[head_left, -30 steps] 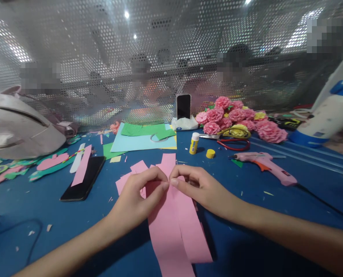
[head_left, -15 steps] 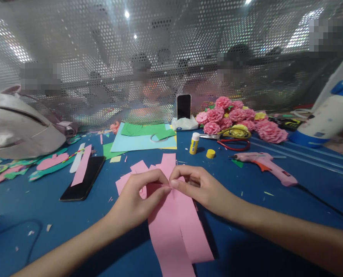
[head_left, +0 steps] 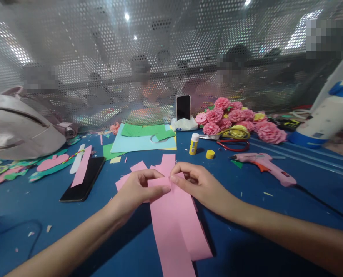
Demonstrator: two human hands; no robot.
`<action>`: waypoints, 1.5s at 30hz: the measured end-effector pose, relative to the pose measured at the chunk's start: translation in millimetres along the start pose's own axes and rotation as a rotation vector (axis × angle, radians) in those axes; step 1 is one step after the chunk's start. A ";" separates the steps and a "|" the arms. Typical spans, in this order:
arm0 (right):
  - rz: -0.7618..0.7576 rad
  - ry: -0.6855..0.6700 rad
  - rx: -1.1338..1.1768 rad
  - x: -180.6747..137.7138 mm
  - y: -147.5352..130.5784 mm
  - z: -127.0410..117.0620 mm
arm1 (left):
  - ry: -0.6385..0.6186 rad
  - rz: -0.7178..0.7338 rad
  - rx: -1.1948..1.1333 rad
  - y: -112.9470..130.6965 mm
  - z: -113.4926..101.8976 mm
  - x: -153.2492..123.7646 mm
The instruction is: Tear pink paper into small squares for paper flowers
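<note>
Both hands are at the top ends of the pink paper strips (head_left: 171,227), centred in front of us above the table (head_left: 21,215). Left hand (head_left: 138,188): thumb on the paper's face, fingers tucked behind the top edge, a light pinch. Right hand (head_left: 202,184): thumb and index nearly together on the paper near the overlap, other fingers curled; we can't tell how hard it presses. Main risk, we think: the strips skew, since they meet at a slight angle, only the top ends are held and the long tails hang free. A hard pinch could crease or tear that edge. If there's glue in the joint (we can't see any), sliding would smear it. Glue stick (head_left: 193,144) stands upright, yellow cap (head_left: 210,154) off beside it; we'd expect the tip to dry out. Materials: strips look matte, smooth, thin, straight-sided, bowing gently. Behind the left hand, flat pink paper pieces (head_left: 138,166) fan out with square corners. Paper flowers (head_left: 229,115) are ruffled and rounded.
</note>
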State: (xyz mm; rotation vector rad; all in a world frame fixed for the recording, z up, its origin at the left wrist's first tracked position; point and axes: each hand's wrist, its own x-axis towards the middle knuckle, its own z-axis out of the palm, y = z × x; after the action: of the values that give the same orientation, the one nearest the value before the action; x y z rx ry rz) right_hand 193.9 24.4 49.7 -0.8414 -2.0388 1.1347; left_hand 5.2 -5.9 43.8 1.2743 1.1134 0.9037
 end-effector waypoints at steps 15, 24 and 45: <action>0.141 -0.019 0.188 4.9 13.2 3.5 | 0.188 0.009 -0.003 -10.3 4.0 3.2; 0.106 0.003 0.129 5.8 16.2 2.8 | 0.068 -0.033 -0.056 -14.6 4.4 6.0; 0.263 0.088 0.329 -2.4 37.3 24.7 | 0.104 -0.064 -0.154 -38.7 -3.7 13.5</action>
State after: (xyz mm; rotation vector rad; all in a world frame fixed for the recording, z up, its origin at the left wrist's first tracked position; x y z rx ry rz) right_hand 184.1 26.6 6.0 -0.9871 -1.6415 1.4997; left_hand 2.2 3.6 4.0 1.0704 1.1365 0.9969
